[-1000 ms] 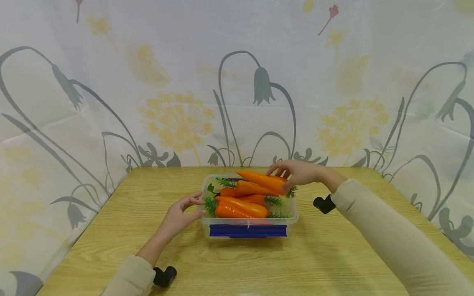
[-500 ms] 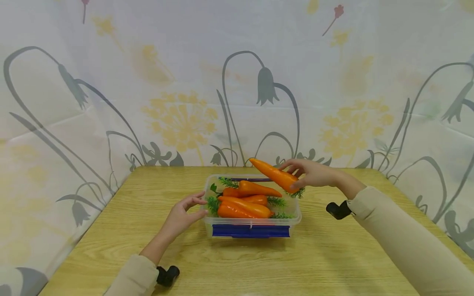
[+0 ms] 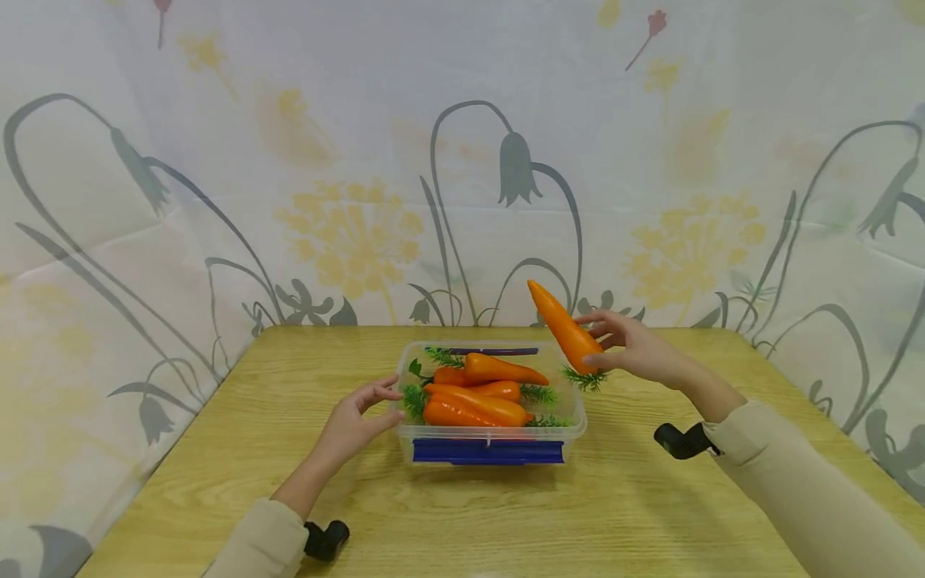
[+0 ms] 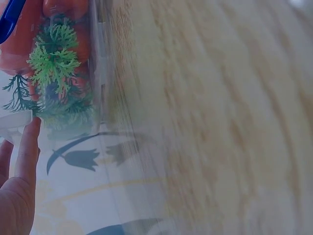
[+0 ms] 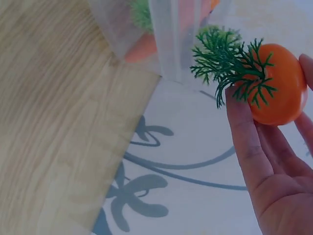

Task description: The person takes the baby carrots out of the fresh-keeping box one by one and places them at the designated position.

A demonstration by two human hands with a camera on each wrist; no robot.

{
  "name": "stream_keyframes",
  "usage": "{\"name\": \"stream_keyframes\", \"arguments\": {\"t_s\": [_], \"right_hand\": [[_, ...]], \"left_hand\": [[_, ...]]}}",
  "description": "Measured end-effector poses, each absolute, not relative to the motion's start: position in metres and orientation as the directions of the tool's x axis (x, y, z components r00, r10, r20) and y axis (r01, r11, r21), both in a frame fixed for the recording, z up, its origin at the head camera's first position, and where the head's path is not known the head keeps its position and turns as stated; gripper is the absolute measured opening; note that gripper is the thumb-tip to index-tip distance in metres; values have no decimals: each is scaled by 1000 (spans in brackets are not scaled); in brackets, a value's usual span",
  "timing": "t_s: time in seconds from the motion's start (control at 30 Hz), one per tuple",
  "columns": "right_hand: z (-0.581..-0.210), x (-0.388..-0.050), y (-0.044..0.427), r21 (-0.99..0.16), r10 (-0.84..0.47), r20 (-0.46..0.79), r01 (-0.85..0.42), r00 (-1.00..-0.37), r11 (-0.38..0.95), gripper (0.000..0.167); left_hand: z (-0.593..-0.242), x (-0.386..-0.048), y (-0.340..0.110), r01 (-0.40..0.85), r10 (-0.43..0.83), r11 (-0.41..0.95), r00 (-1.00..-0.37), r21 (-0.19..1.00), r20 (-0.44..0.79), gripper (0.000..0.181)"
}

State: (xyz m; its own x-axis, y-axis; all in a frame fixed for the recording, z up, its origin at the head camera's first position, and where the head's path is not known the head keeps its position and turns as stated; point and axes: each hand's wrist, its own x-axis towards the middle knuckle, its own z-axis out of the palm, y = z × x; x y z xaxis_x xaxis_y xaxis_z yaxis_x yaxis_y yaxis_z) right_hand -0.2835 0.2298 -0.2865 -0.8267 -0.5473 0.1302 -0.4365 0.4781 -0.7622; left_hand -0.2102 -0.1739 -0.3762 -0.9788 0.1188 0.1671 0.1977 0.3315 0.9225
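An orange carrot [image 3: 565, 327] is gripped by the right hand [image 3: 636, 349] above the right rear corner of a clear plastic box [image 3: 487, 433]. Its tip points up and to the left, and its green leaves hang at the lower end. The right wrist view shows fingers and thumb around the thick end of the carrot [image 5: 281, 83]. Several more orange carrots [image 3: 477, 405] with green leaves lie in the box. At the box's left rim, the left hand [image 3: 350, 421] has its fingers extended, with fingertips touching the rim; the left wrist view shows this hand [image 4: 22, 181] beside the rim.
The box, with blue latches [image 3: 487, 451], stands on a wood-grain table [image 3: 477, 522]. A cloth with printed flowers [image 3: 347, 144] hangs behind the table and at its sides. Black devices [image 3: 327, 540] are worn at both wrists.
The right hand has lifted the carrot up and to the right, off the other carrots, and the carrot has tilted more upright. The left hand has stayed at the box's rim.
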Motion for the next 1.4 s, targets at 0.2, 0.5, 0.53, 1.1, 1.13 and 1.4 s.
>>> {"name": "stream_keyframes", "arguments": {"t_s": [0.2,0.5,0.53,1.1,1.13,1.4], "right_hand": [[-297,-276,240,-812,-473,144,-377,-869,445,61],[-321,-271,256,-886,-343,167,-293,-924,360,62],[-324,-270,257,-893,-331,167,-285,-929,348,61],[-363,-264,271,-905,-259,25,-131,-966,404,65],[-364,-264,271,-902,-261,19,-129,-965,412,66],[-376,-268,269,-898,-290,-50,-84,-956,432,69]], "left_hand": [[-376,-209,-175,194,120,326,-979,925,163,27],[-377,-209,-175,200,120,325,-978,924,169,26],[-377,-209,-175,199,120,325,-978,924,168,26],[-377,-209,-173,195,113,340,-980,920,166,23],[-377,-209,-174,197,114,342,-979,919,168,23],[-377,-210,-174,206,119,348,-977,915,175,27]]}}
